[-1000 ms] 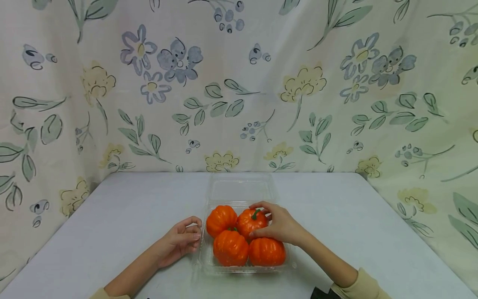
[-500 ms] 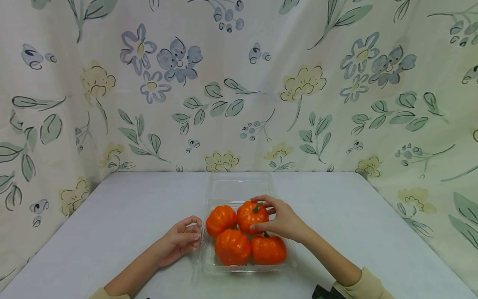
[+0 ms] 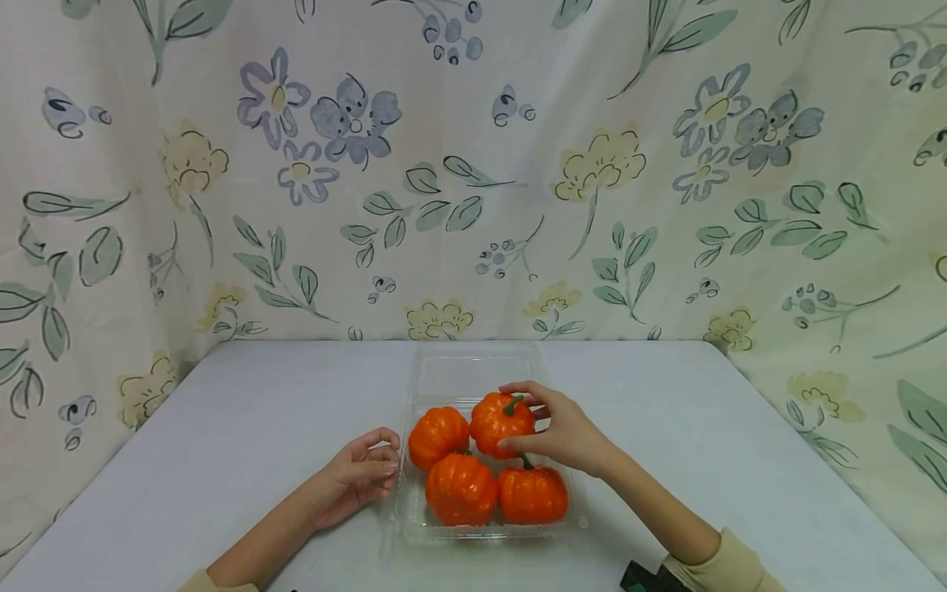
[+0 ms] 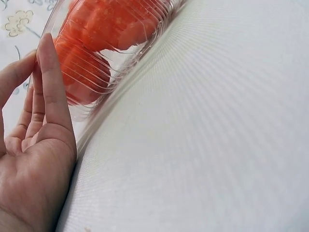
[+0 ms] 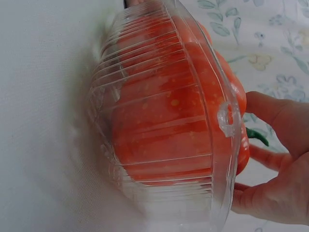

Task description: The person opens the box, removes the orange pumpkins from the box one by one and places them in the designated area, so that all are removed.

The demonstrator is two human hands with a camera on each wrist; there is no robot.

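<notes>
A clear plastic clamshell container [image 3: 518, 532] holds several small orange pumpkins with green stems. My right hand [image 3: 565, 433] grips the far-right pumpkin [image 3: 497, 427], thumb on its near side and fingers behind; it sits a little higher than its neighbours. Beside it is the far-left pumpkin [image 3: 436, 438]; in front are the near-left pumpkin [image 3: 460, 491] and near-right pumpkin [image 3: 534, 497]. My left hand [image 3: 362, 470] pinches the container's left rim, fingertips [image 4: 47, 46] at the edge in the left wrist view. The right wrist view shows the right fingers past the ribbed wall [image 5: 164, 125].
The container's transparent lid [image 3: 477, 374] lies folded back behind it on the white table [image 3: 296, 403]. A floral curtain [image 3: 473, 205] hangs along the table's back and sides. Something dark [image 3: 651, 577] shows by the right sleeve.
My right hand has lifted the far-right pumpkin slightly and moved it away from me. The two near pumpkins have shifted a little to the right. My left hand has stayed still.
</notes>
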